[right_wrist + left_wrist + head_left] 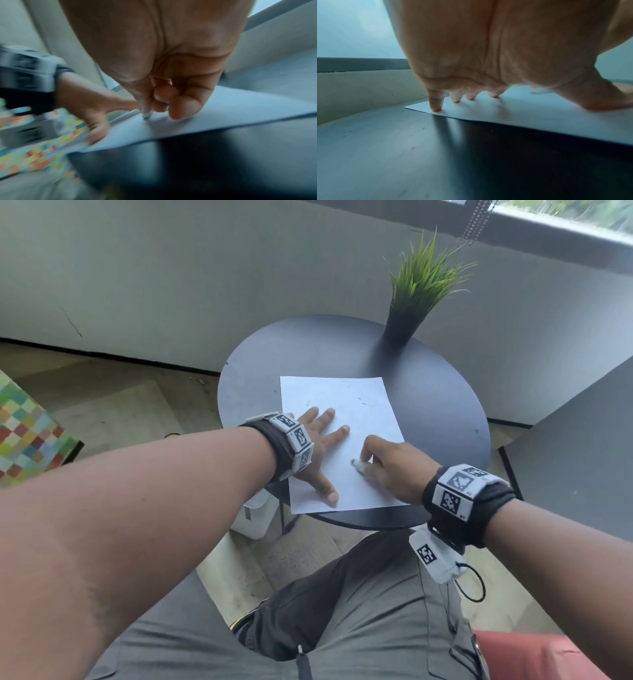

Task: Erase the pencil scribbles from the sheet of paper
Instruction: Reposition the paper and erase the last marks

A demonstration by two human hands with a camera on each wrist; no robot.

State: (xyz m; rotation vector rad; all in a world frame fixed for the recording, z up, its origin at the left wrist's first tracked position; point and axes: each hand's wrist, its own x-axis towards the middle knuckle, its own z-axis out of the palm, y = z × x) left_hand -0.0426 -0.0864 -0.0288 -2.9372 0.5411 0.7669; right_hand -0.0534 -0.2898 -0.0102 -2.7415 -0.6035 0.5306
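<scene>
A white sheet of paper [346, 412] lies on a round black table [442, 405], with faint pencil marks near its far edge. My left hand [320, 453] lies flat on the sheet's left side with fingers spread and straight, and its fingertips [435, 108] press the paper [539, 116]. My right hand [387, 465] pinches a small white eraser [359, 464] with curled fingers and holds its tip against the lower middle of the sheet. In the right wrist view the eraser [147, 116] touches the paper [214, 108] below the thumb; that view is blurred.
A potted green grass plant [407, 302] stands at the table's far edge. A grey panel [579, 460] rises to the right. A chequered colourful cushion [27, 433] sits at the left, and a white bin [255, 515] stands under the table's near left edge.
</scene>
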